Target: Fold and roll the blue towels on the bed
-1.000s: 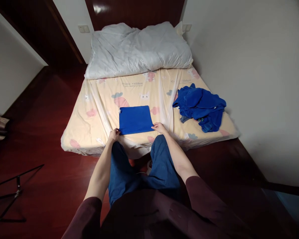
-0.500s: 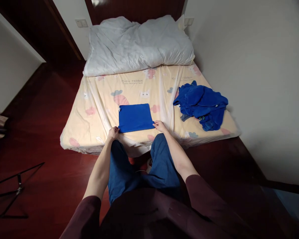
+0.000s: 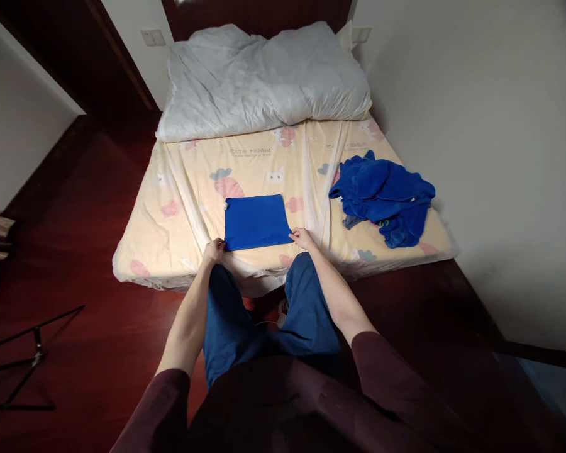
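Observation:
A blue cloth (image 3: pixel 256 220), folded into a flat rectangle, lies on the bed (image 3: pixel 183 182) close to its front edge. A small white tag shows at its far left corner. My left hand (image 3: pixel 214 250) pinches the near left corner of the cloth, and my right hand (image 3: pixel 302 238) pinches the near right corner. Further right on the bed sits a crumpled pile of blue cloths (image 3: pixel 382 192), touched by neither hand.
A large white quilt (image 3: pixel 264 82) is bundled at the head of the bed. A black metal stand (image 3: pixel 36 358) is on the red floor at the left. Walls rise beyond the bed and at the right.
The view has shifted very slightly. Both hands keep hold of the same corners, and the folded cloth lies as before.

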Demonstrator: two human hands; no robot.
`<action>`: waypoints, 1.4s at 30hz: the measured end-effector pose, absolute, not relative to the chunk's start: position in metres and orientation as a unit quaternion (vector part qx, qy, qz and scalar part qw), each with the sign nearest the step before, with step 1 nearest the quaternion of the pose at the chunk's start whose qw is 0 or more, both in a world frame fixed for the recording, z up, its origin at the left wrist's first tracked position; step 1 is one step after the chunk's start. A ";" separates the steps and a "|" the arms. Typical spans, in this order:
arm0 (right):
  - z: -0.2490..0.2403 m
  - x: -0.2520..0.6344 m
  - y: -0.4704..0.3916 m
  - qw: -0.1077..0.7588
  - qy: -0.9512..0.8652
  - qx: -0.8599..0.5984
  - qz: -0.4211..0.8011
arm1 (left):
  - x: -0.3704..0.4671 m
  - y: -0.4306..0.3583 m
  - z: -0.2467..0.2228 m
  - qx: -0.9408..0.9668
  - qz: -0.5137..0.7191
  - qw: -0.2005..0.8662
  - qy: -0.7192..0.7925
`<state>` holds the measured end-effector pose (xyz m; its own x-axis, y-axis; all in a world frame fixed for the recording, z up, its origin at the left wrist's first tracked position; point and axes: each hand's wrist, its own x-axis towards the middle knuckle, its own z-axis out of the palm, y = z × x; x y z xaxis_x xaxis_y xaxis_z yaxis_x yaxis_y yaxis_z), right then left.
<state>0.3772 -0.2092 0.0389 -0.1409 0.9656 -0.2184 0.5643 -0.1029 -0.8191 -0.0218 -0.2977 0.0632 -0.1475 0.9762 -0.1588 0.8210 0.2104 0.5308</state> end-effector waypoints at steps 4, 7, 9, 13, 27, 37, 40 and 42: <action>0.039 0.378 -0.209 0.227 -0.626 -0.625 0.407 | -0.020 -0.296 0.064 0.595 0.146 0.230 0.756; 0.039 0.378 -0.208 0.215 -0.625 -0.640 0.391 | -0.019 -0.296 0.064 0.595 0.142 0.227 0.758; 0.040 0.378 -0.208 0.207 -0.627 -0.648 0.379 | -0.018 -0.296 0.065 0.597 0.140 0.226 0.757; 0.047 0.377 -0.211 0.196 -0.642 -0.652 0.352 | -0.016 -0.298 0.071 0.598 0.138 0.220 0.758; 0.071 0.367 -0.229 0.133 -0.832 -0.474 0.255 | 0.004 -0.314 0.073 0.762 0.089 0.162 0.621; 0.074 0.364 -0.226 0.047 -0.862 -0.472 0.180 | 0.002 -0.304 0.065 0.749 0.073 0.137 0.645; 0.081 0.360 -0.228 0.012 -0.872 -0.467 0.145 | 0.003 -0.301 0.065 0.752 0.073 0.130 0.642; 0.085 0.356 -0.228 -0.008 -0.876 -0.467 0.124 | 0.004 -0.299 0.066 0.753 0.077 0.123 0.641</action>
<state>0.3565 -0.2282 0.0848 -0.5640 0.8156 -0.1296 0.8195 0.5333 -0.2097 0.0042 -0.2992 0.0658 0.1651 0.9854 -0.0417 0.9472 -0.1466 0.2852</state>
